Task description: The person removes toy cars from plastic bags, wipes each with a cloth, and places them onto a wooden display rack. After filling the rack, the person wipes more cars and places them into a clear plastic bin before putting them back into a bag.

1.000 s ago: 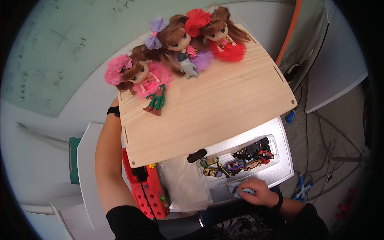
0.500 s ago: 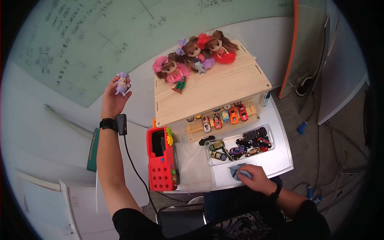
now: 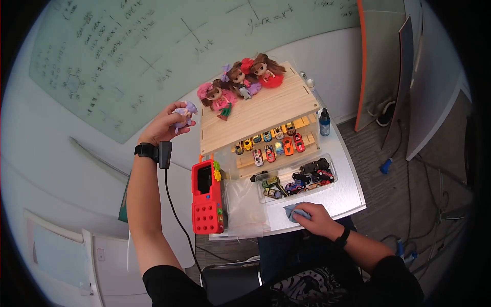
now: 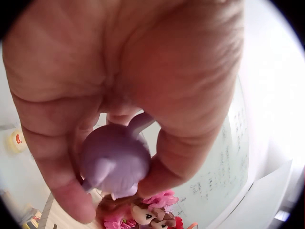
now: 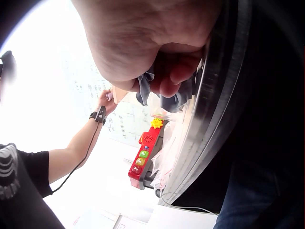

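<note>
My left hand (image 3: pixel 162 124) pinches a small purple toy figure (image 3: pixel 184 113) between thumb and fingers, raised beside the left end of the wooden shelf top. From the left wrist view, the figure's round purple back (image 4: pixel 114 155) faces the camera, with fingers on both sides. Several dolls sit along the back of the shelf top (image 3: pixel 255 112); the nearest wears a pink dress (image 3: pixel 223 101), and a green toy figure (image 3: pixel 225 111) lies before it. At the table's front edge, my right hand (image 3: pixel 318 219) grips a crumpled blue-grey cloth (image 3: pixel 294 211).
Toy cars (image 3: pixel 288 146) line the tiers under the shelf top. A clear tray (image 3: pixel 307 197) of more cars lies in front. A red toy box (image 3: pixel 207 215) and a plastic bag (image 3: pixel 245 210) are to its left. A dark bottle (image 3: pixel 324 123) stands at right. A cable (image 3: pixel 174 204) hangs from the left wrist.
My left hand, earlier hidden behind the shelf top, came out at the left holding the purple figure and has moved right, towards the dolls. The head view has pulled back; my right hand keeps the cloth.
</note>
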`<state>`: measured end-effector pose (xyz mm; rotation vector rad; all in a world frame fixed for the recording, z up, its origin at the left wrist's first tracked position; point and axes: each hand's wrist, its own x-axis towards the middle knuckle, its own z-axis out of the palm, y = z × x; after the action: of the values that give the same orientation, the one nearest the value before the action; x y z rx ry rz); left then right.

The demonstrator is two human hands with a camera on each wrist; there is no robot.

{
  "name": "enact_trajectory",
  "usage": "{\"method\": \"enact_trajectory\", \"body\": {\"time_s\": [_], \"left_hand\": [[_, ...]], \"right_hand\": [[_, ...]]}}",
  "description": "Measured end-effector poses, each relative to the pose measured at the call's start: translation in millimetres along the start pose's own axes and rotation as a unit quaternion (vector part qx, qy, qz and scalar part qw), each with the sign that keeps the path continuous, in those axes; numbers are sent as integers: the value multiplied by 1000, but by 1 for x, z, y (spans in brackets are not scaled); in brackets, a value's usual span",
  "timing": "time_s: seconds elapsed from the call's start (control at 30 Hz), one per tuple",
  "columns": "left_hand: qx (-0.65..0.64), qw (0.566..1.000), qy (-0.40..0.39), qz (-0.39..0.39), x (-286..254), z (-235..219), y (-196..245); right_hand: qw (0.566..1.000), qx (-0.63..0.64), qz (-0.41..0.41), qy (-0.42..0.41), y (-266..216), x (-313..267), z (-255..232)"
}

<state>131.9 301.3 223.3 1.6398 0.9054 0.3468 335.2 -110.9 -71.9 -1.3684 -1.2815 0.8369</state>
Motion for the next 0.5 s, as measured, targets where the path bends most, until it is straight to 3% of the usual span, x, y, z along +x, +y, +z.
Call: {"method": "enact_trajectory", "body": {"time_s": [0.07,0.13,0.17,0.23,0.3,0.37,0.5], "left_hand": [[40,999,-12,-5,0,0,7],[206,978,-15,-22,8,-4,16],[208,978,-14,-22,9,-1,24],[346,938,33,5,12,18,40],[347,936,48,18,19,28,45],[424,904,49,28,30,36,46],[419,904,45,74,39,46,37]], "right_hand": [[1000,4,-9,3,-1,0,0],[1000,8,-16,5,-1,0,0],[1000,7,-16,3,-2,0,0],[1000,6,-19,-1,-2,0,0],[1000,21,-18,-3,0,-1,0],[1000,20,-20,0,1,-1,0],[1000,25,-19,1,0,-3,-1]]}}
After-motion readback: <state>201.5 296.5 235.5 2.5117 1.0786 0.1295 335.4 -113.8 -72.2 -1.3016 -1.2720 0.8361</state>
